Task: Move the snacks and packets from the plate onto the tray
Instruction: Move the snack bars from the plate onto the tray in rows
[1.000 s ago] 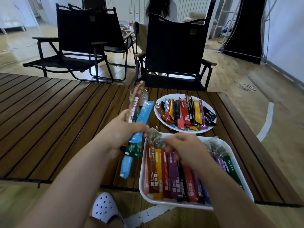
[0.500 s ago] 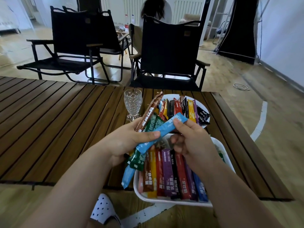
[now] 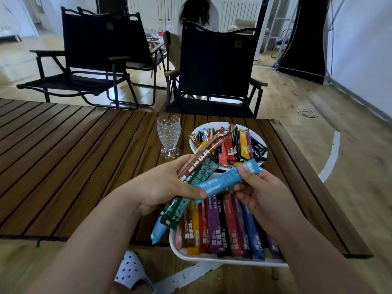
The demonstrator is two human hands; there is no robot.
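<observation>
Slatted bench (image 3: 63, 166) holds a tray (image 3: 212, 261) lined with packets (image 3: 214, 228) and a plate (image 3: 203, 126) seemingly half full; left hand (image 3: 161, 187) grips several sticks (image 3: 201, 166), right hand (image 3: 261, 194) pinches the blue packet (image 3: 224, 181) above the tray.

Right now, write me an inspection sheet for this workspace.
Surface: slatted wooden table; the tray juts past its near edge.
Job's things: white plate holds mixed packets; white tray holds a row of packets.
Clutter: cut-glass goblet left of the plate.
Hands: left hand grips a bunch of packets; right hand pinches the far end of the blue packet, which the left thumb also presses.
Cables: a coil on the floor, off the table.
Surroundings: black folding chairs, a person behind them, white shoe below the table edge.
</observation>
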